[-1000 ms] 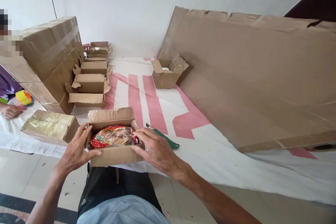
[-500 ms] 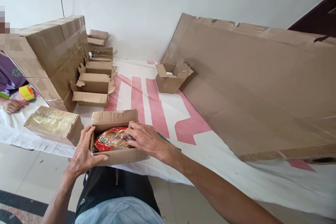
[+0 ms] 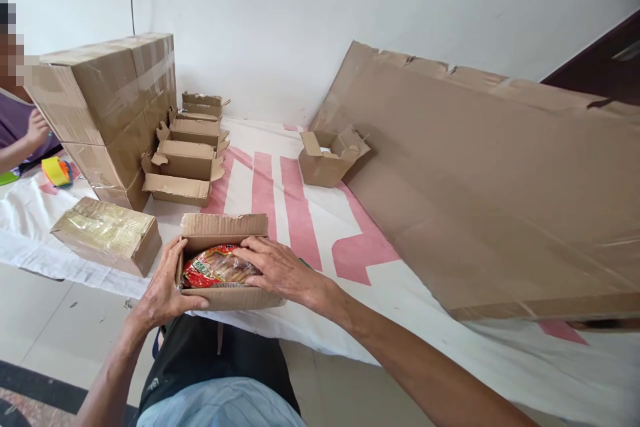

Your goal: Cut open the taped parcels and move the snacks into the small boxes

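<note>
An open carton (image 3: 230, 299) sits at the table's front edge with its far flap standing up. Inside lies a clear and red printed packet (image 3: 213, 267) of brownish, elongated food pieces; what lies beneath it is hidden. My left hand (image 3: 167, 283) grips the carton's left end, thumb over the near wall and fingers at the far corner. Reaching in from the right, my right hand (image 3: 275, 268) rests on the packet with its fingers stretched out across the right part. A closed, taped carton (image 3: 107, 235) lies just left of my left hand.
Several open cartons (image 3: 180, 167) line up beside a stack of taped boxes (image 3: 107, 100). Another open carton (image 3: 325, 157) stands by a large leaning cardboard sheet (image 3: 475, 187). A tape roll (image 3: 57, 172) and a co-worker's hand (image 3: 37, 128) are at the left.
My right hand has flattened over the packet, which sits slightly lower. The co-worker's hand has risen from the table. The rearmost open carton in the row no longer shows. The view shifted slightly.
</note>
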`<state>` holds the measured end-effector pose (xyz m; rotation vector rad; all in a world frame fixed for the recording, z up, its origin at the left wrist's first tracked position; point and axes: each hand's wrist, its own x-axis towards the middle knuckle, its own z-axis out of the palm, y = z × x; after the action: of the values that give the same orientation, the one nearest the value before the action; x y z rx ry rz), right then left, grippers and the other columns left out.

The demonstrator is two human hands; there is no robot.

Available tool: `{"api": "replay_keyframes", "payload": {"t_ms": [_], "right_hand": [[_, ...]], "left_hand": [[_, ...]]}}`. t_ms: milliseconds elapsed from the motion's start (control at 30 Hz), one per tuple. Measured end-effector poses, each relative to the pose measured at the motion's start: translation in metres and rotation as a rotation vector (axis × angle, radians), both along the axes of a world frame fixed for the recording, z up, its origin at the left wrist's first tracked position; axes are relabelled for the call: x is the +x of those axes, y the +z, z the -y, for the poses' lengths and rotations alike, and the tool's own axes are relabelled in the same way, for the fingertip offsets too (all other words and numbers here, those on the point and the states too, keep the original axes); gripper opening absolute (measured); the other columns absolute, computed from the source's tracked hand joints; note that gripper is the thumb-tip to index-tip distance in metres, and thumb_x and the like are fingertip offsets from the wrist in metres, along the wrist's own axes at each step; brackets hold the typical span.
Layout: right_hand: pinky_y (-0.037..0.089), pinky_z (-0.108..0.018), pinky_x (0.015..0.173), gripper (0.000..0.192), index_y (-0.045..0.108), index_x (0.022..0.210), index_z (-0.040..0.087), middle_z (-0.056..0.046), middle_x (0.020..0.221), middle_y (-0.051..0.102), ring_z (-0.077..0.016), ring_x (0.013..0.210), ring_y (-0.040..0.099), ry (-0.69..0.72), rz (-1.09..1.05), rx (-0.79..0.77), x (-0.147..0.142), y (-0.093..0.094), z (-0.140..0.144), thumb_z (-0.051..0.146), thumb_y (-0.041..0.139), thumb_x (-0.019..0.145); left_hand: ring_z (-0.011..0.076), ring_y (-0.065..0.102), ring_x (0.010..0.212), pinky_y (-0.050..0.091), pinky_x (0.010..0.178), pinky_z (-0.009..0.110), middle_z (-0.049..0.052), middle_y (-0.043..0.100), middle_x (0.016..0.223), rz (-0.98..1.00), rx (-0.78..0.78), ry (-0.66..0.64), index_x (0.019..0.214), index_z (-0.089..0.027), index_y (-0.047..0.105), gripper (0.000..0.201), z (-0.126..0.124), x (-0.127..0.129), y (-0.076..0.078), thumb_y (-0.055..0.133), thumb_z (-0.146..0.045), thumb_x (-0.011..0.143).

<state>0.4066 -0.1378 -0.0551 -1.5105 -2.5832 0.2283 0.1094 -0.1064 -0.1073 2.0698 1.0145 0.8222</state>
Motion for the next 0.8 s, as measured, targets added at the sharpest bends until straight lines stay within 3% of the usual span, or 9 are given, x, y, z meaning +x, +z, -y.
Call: {"api": "replay_keyframes", "payload": {"t_ms": [167,233,467,567,667,733,800], "right_hand": [[0.055,-0.034,0.085,0.014,0.079,0.107,0.023,-0.008,0.109,0.076,-0.0229,0.102,0.069,0.058,-0.057,0.043,0.006,-0.018,-0.010,0.022,0.066,0.100],[0.056,-0.035,0.085,0.020,0.080,0.099,0.022,-0.008,0.105,0.077,-0.0221,0.098,0.070,0.074,-0.136,0.110,0.008,-0.026,-0.010,0.020,0.060,0.103],[0.062,-0.044,0.092,0.025,0.083,0.106,0.025,-0.010,0.113,0.081,-0.0254,0.104,0.076,0.005,-0.508,0.304,0.009,-0.038,-0.003,0.024,0.058,0.105],[0.062,-0.044,0.092,0.023,0.084,0.103,0.027,-0.010,0.112,0.083,-0.0259,0.104,0.077,-0.053,-0.695,0.289,0.007,-0.026,-0.003,0.031,0.061,0.105],[0.063,-0.041,0.091,0.023,0.085,0.100,0.027,-0.009,0.109,0.083,-0.0252,0.103,0.077,-0.103,-0.907,0.212,0.009,-0.002,-0.005,0.038,0.065,0.103],[0.062,-0.037,0.082,0.025,0.086,0.097,0.026,-0.007,0.103,0.082,-0.0235,0.095,0.076,-0.170,-1.060,0.142,0.012,0.017,-0.007,0.044,0.069,0.100],[0.058,-0.030,0.064,0.029,0.086,0.092,0.025,-0.003,0.082,0.078,-0.0185,0.073,0.070,-0.272,-1.207,0.088,0.018,0.036,-0.009,0.051,0.074,0.094]], "left_hand": [[0.0463,0.030,0.159,0.029,0.129,0.066,0.021,0.028,0.168,0.005,-0.006,-0.021,0.166,-0.026,0.029,0.123,-0.003,-0.001,-0.002,0.095,-0.056,0.068],[0.0462,0.030,0.159,0.029,0.130,0.066,0.021,0.028,0.168,0.016,-0.010,-0.030,0.167,-0.025,0.028,0.124,-0.004,-0.001,-0.003,0.095,-0.057,0.067],[0.0449,0.029,0.159,0.028,0.130,0.064,0.020,0.030,0.167,0.042,-0.013,-0.040,0.168,-0.025,0.025,0.123,-0.005,-0.002,-0.004,0.096,-0.048,0.069],[0.0438,0.034,0.156,0.029,0.130,0.063,0.019,0.033,0.164,0.055,-0.028,-0.006,0.167,-0.026,0.027,0.120,-0.005,-0.001,-0.002,0.095,-0.041,0.069],[0.0442,0.037,0.154,0.032,0.128,0.064,0.018,0.037,0.161,0.065,-0.047,0.014,0.166,-0.025,0.030,0.119,-0.007,0.000,0.003,0.095,-0.037,0.067],[0.0439,0.039,0.152,0.033,0.127,0.064,0.017,0.040,0.158,0.063,-0.060,0.016,0.165,-0.025,0.033,0.116,-0.010,0.000,0.009,0.094,-0.033,0.066],[0.0432,0.041,0.150,0.033,0.127,0.064,0.016,0.043,0.156,0.048,-0.070,0.009,0.163,-0.025,0.035,0.112,-0.013,0.001,0.015,0.092,-0.029,0.067]]}}
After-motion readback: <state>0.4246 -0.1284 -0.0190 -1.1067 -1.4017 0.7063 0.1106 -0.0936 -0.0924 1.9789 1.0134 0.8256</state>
